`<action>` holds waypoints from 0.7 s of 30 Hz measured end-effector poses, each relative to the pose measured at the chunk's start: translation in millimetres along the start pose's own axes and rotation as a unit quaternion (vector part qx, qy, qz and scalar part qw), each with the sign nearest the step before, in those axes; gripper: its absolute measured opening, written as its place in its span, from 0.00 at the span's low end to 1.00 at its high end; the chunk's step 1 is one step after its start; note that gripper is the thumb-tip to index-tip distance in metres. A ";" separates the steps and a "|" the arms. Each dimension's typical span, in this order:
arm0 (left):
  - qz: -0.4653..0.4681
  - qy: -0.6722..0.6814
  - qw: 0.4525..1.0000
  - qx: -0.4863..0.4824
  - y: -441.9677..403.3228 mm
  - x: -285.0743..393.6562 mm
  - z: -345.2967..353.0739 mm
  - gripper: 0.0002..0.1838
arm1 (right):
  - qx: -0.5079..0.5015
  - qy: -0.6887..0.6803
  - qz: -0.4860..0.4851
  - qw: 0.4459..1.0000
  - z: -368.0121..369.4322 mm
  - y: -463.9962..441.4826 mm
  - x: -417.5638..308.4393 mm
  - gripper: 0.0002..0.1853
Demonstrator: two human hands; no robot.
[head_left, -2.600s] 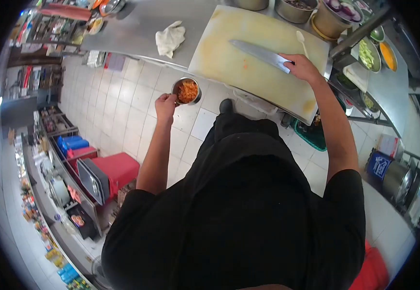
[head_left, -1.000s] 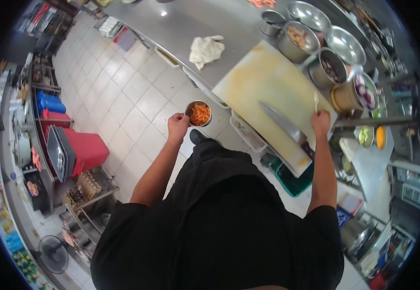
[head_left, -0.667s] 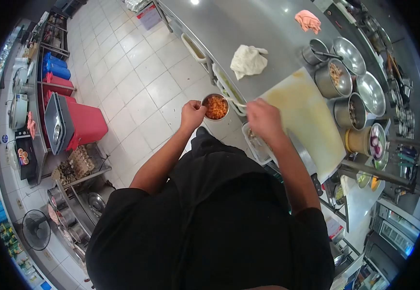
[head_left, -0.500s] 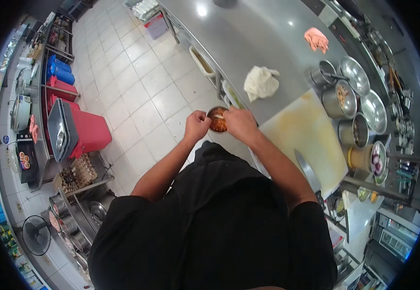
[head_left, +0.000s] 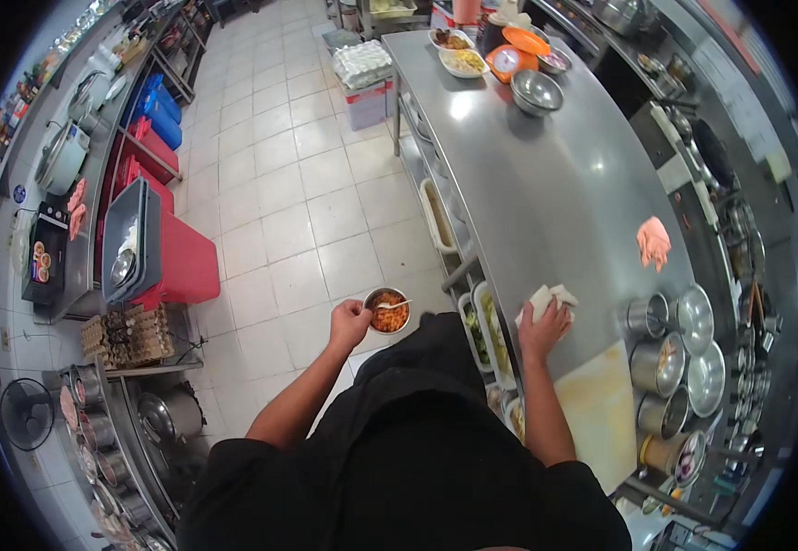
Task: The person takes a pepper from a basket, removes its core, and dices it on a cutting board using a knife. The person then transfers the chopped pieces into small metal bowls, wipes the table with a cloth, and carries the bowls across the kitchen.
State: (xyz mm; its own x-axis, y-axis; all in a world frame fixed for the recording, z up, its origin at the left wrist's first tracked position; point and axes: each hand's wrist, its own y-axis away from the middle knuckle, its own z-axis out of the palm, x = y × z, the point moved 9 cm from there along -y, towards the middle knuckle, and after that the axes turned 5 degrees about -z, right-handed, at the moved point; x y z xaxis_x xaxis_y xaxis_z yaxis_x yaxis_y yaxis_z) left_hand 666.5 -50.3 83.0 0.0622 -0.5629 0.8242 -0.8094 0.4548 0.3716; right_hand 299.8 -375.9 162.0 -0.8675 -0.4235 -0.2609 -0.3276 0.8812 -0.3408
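Observation:
My left hand [head_left: 351, 322] grips the rim of a small metal bowl [head_left: 405, 323] and holds it out over the floor, left of the counter. Orange-red chopped food [head_left: 386, 319] fills much of the bowl, and a white spoon [head_left: 393, 304] leans in it. On the steel counter [head_left: 555, 202], my right hand [head_left: 544, 329] is closed over a crumpled white cloth [head_left: 559, 294]. Just below that hand lies a stained cutting board [head_left: 601, 418]. Part of the cloth is hidden under my fingers.
Metal pots [head_left: 658, 363] and bowls line the counter's right side, near a pink cloth [head_left: 654, 242]. An orange scale [head_left: 513, 60] and a steel bowl [head_left: 536, 92] stand at the far end. Food trays [head_left: 493, 331] sit below the counter edge. Left is a red bin [head_left: 188, 262].
My right hand has left the bowl and taken hold of the white cloth. My left hand still has the bowl, now with the spoon resting in it. The view has tilted up toward the counter's far end.

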 end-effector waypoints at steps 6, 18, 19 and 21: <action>-0.055 0.066 0.995 0.044 -63.2 -7.7 -29.6 0.09 | 0.003 -0.055 -0.111 0.992 53.1 -87.4 -74.5 0.40; -0.031 0.113 0.984 0.133 -239.6 122.1 -104.4 0.07 | -0.088 -0.144 -0.251 0.953 202.7 -316.2 -302.8 0.43; -0.037 0.127 0.979 0.156 -249.3 126.4 -110.5 0.04 | -0.093 -0.140 -0.258 0.951 215.3 -334.0 -320.7 0.43; -0.047 0.158 0.972 0.170 -268.9 134.1 -122.8 0.05 | -0.100 -0.131 -0.270 0.949 240.8 -368.3 -360.6 0.44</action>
State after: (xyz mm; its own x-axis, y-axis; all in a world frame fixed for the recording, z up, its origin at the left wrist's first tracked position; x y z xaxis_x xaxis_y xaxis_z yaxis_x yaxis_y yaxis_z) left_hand 964.2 -163.3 146.1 0.2783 -0.3265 0.9033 -0.9342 0.1265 0.3336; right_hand 823.4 -598.3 164.1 -0.4389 -0.8388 -0.3223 -0.7850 0.5324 -0.3167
